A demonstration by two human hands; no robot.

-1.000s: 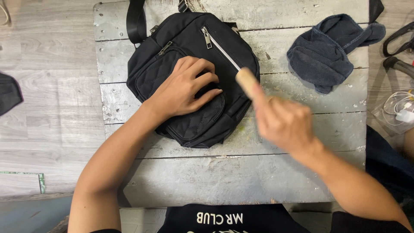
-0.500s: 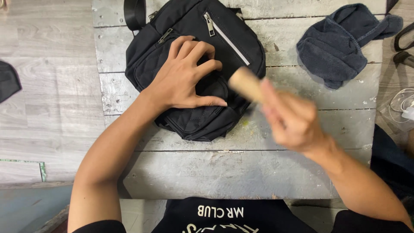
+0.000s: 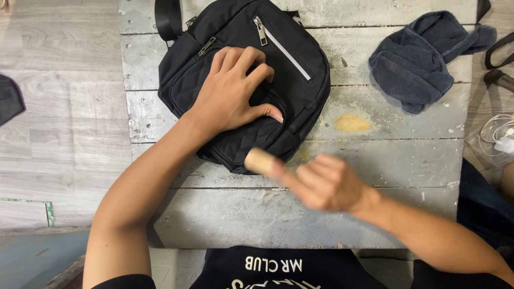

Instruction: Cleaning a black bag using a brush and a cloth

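A black quilted bag (image 3: pixel 300 69) with a silver zipper lies on a worn grey wooden table (image 3: pixel 375 160). My left hand (image 3: pixel 233 91) presses flat on the bag's front pocket, fingers spread. My right hand (image 3: pixel 326 182), blurred by motion, grips a light wooden-handled tool (image 3: pixel 258 160) whose rounded end sits at the bag's lower edge. What is at the tool's other end is hidden in my hand.
A dark blue cloth (image 3: pixel 423 59) lies crumpled at the table's back right. A white cable (image 3: pixel 498 134) and a dark strap (image 3: pixel 500 51) sit off the right edge. A black item (image 3: pixel 9 99) rests on the floor at the left.
My right hand with the wooden tool has swept down and left across the bag to its lower edge. My left hand stays pressed on the bag.
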